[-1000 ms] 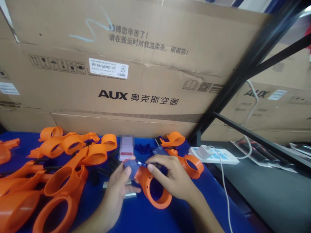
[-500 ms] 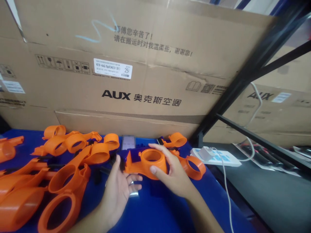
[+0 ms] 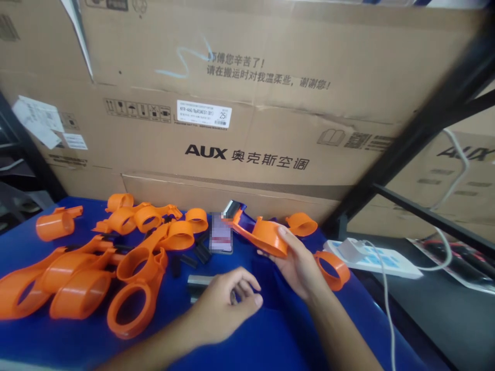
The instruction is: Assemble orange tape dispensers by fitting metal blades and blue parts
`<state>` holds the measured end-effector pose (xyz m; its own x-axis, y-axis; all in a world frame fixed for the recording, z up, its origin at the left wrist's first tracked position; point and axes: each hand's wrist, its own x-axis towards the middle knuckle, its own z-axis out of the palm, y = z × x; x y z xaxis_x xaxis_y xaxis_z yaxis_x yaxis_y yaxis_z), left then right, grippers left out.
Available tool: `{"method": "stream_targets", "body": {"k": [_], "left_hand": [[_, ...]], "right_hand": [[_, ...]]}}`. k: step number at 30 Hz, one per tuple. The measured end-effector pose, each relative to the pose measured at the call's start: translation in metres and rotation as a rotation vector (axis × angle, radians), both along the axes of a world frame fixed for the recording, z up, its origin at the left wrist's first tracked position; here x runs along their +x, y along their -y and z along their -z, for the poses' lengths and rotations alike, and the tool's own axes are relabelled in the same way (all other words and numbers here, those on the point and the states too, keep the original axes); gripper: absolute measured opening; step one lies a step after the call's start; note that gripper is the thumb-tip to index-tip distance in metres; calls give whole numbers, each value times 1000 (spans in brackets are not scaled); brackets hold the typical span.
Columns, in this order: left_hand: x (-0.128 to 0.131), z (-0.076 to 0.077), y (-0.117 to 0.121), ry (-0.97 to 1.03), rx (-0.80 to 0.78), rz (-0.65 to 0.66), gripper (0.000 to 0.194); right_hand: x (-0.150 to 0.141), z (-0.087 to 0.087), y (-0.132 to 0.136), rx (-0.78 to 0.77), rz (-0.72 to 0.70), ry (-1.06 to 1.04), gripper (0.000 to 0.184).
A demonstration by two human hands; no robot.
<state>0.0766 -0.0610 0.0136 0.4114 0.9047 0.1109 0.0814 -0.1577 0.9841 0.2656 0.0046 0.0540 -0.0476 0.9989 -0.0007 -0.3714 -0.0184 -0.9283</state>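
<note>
My right hand grips an orange plastic tape dispenser by its ring, tilted above the blue table. The dispenser's far end, with a black-and-pale piece, points up and left over the phone. My left hand hovers lower, fingers loosely curled and thumb apart, with nothing visibly held. Just left of it lies a silver metal piece, partly hidden behind the hand. More orange dispensers lie in a group at the left. Small black strips rest between that group and the phone.
Behind the blue table stands a big cardboard box. A phone lies near the box. Two orange dispensers are on the right side, close to a white power strip with a cable. Black rack bars slant at the right.
My right hand has turned the dispenser, so its arm now points up and away. My left hand has dropped from beside the dispenser's end, its fingers curling. The view has shifted left.
</note>
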Motion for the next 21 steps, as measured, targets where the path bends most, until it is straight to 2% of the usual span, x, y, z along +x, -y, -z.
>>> {"method": "stream_targets", "body": {"k": [4, 6, 7, 9, 11, 13, 15, 17, 21], "left_hand": [[-30, -36, 14, -463, 460, -20, 20], [-61, -49, 12, -643, 534, -56, 17], [-79, -52, 9, -726, 544, -136, 19], [-118, -50, 0, -911, 546, -322, 28], [-154, -40, -9, -1121, 549, -497, 64], [-179, -28, -14, -1266, 471, -525, 89], [-190, -19, -15, -1332, 373, -513, 92], [-191, -15, -13, -1359, 310, -506, 87], [-188, -22, -9, -1343, 310, -530, 75]], "right_hand": [[-3, 1, 4, -76, -98, -36, 34], [-6, 1, 7, -82, -107, -52, 36], [-7, 1, 9, -80, -109, -57, 36], [-10, -1, 12, -70, -116, -59, 38], [-13, -3, 16, -59, -128, -60, 38], [-16, -4, 19, -53, -145, -60, 37], [-18, -3, 21, -49, -161, -59, 37], [-19, -2, 21, -38, -172, -58, 37], [-20, 0, 20, -15, -219, -40, 38]]}}
